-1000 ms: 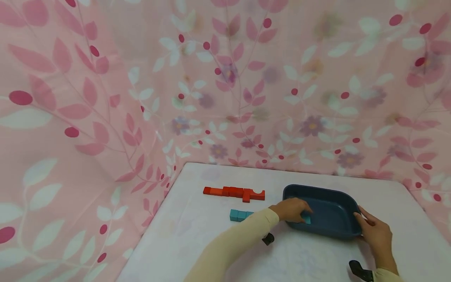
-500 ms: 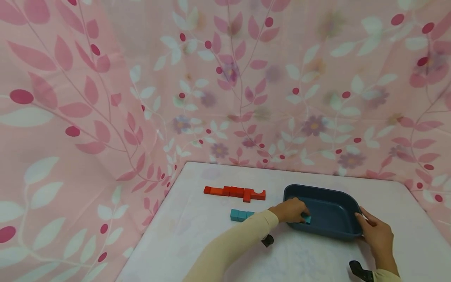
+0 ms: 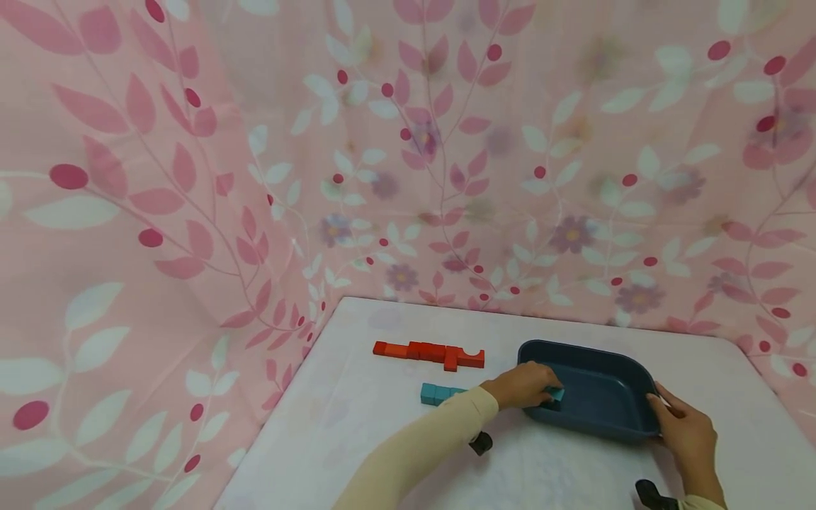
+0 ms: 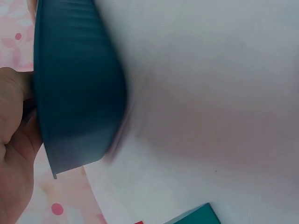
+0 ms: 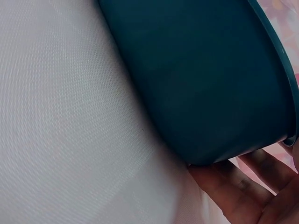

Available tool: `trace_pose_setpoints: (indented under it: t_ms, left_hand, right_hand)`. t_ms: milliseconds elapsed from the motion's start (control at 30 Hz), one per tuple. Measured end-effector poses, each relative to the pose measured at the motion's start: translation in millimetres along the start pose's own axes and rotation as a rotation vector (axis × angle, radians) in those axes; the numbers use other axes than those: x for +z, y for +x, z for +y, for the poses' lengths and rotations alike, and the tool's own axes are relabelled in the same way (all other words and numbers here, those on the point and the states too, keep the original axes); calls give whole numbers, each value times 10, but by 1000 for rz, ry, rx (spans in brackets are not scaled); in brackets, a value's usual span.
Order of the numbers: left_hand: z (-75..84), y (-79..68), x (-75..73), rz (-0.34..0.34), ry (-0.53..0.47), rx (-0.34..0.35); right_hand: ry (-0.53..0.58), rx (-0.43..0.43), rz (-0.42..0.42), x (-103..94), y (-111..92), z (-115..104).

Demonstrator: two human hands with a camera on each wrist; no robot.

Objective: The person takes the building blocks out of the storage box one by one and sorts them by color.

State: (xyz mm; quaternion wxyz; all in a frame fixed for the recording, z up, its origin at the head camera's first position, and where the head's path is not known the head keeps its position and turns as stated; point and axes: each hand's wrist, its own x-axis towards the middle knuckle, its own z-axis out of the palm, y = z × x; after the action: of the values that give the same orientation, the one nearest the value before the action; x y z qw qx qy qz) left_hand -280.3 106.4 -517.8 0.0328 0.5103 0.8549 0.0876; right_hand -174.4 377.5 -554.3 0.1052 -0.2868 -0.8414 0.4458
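Observation:
A dark blue tray point(image 3: 605, 389) stands on the white-covered table, seen from the side in both wrist views. My left hand point(image 3: 524, 384) reaches over its left front rim and pinches a teal block point(image 3: 557, 394) inside the tray; the fingertips are partly hidden. My right hand point(image 3: 688, 428) grips the tray's right end, thumb at the rim; in the right wrist view, fingers point(image 5: 233, 186) of this hand lie against the lower end wall. A row of teal blocks point(image 3: 436, 394) lies left of the tray, partly covered by my left sleeve.
Behind the teal row lies a line of red and orange blocks point(image 3: 428, 352), one with a curved notch. Floral cloth point(image 3: 446, 177) hangs behind and to the left of the white table point(image 3: 357, 425). Black wrist-camera parts point(image 3: 481, 444) sit below the wrists.
The teal block in my left hand has risen slightly off the tray's floor and my left hand has drawn slightly leftward. The head view has shifted a little. My right hand keeps its grip.

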Motion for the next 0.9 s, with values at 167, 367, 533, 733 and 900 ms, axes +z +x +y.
trace_pose_setpoints:
  t_ms: [167, 367, 533, 733, 900]
  left_hand:
    - [-31, -121, -136, 45, -9, 11]
    - [-165, -304, -338, 105, -3, -2]
    - [-333, -471, -443, 131, -42, -25]
    - [-544, -712, -496, 119, -83, -87]
    - [-719, -956, -512, 124, -66, -111]
  right_hand:
    - [-31, -13, 13, 2, -12, -27]
    - [-17, -18, 12, -11, -38, -41]
    - [-43, -12, 7, -33, -27, -33]
    - [0, -6, 8, -43, -26, -28]
    - [-18, -19, 1, -56, -35, -45]
